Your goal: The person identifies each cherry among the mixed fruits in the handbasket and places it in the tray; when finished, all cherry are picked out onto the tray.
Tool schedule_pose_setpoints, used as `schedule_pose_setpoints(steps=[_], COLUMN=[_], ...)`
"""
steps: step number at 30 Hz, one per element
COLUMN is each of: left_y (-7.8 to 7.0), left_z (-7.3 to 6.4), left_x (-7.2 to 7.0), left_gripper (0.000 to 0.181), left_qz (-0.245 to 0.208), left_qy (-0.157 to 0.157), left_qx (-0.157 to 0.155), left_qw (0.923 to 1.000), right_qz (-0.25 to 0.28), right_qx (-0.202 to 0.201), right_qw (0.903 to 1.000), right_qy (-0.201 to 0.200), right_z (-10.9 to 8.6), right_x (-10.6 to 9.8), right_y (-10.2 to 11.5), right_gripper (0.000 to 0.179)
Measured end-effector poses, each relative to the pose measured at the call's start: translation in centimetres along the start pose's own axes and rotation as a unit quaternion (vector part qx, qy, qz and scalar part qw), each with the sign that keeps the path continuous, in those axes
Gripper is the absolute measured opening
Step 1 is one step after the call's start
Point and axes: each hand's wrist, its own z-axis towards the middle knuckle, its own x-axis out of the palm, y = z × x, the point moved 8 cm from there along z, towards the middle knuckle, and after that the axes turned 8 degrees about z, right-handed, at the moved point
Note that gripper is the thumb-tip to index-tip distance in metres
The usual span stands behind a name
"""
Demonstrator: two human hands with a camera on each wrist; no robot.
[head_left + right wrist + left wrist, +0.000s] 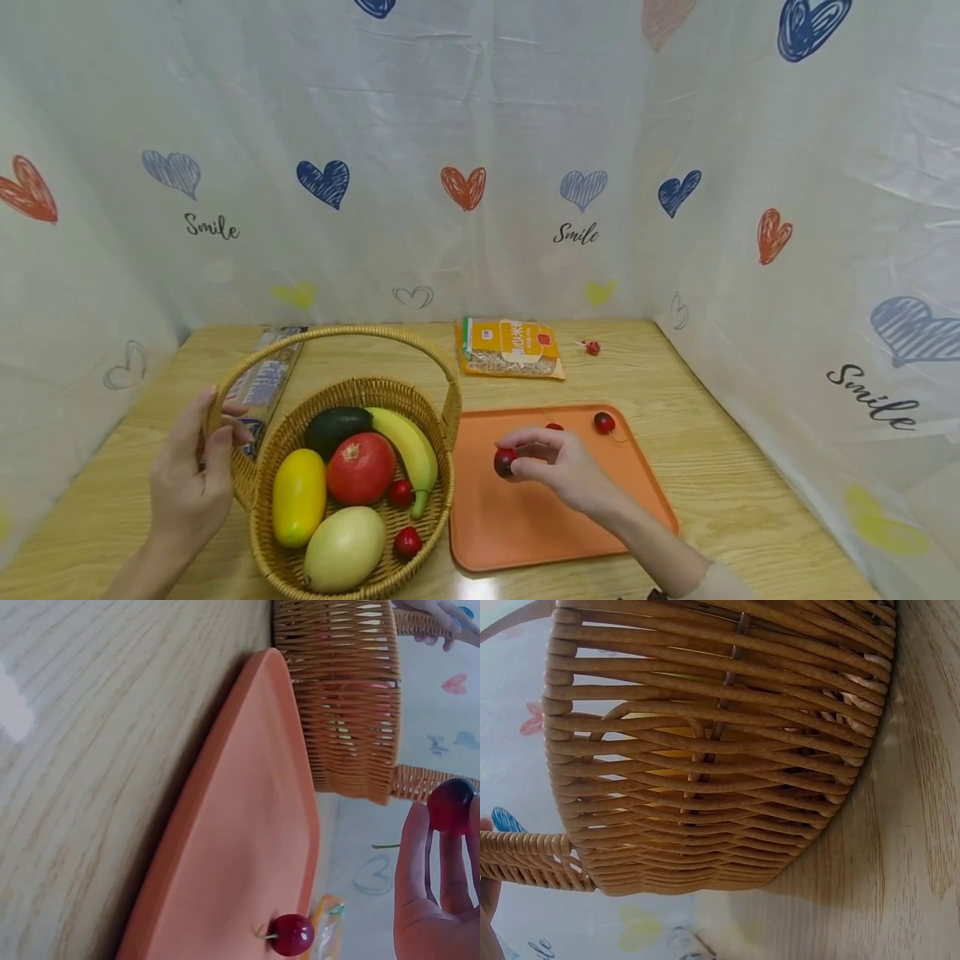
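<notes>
From here, the left hand (191, 467) grips the left side of the wicker basket's (360, 393) handle (352, 332), its fingers curled round the cane. Inside the basket I see a yellow oval fruit (300, 497), a pomegranate (362, 468), a banana (408, 454) and, along the right side, two cherries (408, 543); that share looks done to me. Just right of the basket, above the orange tray (540, 533), the right hand (566, 475) pinches a third cherry (505, 463) between thumb and fingers, not yet in the basket. Farther right of it, two seem left on the tray: a half-hidden cherry (554, 427) beyond the hand and a corner cherry (604, 423).
</notes>
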Motion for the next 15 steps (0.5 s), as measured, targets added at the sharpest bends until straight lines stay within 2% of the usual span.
schedule_pose_setpoints(steps=[10, 15], left_y=[-0.1, -0.1], left_z=[-0.1, 0.0], left_x=[0.0, 0.0], left_gripper=[0.036, 0.036], left_qz=[-0.002, -0.002], left_qy=[0.001, 0.001], left_qx=[0.0, -0.001], left_qw=[1.0, 1.0], right_qz=[-0.055, -0.058], right_qx=[0.031, 0.046], right_qw=[0.998, 0.9972], right_qy=[0.0, 0.013], right_z=[-1.0, -1.4], right_x=[-0.4, -0.4], right_y=[-1.8, -2.8], right_gripper=[0.029, 0.028])
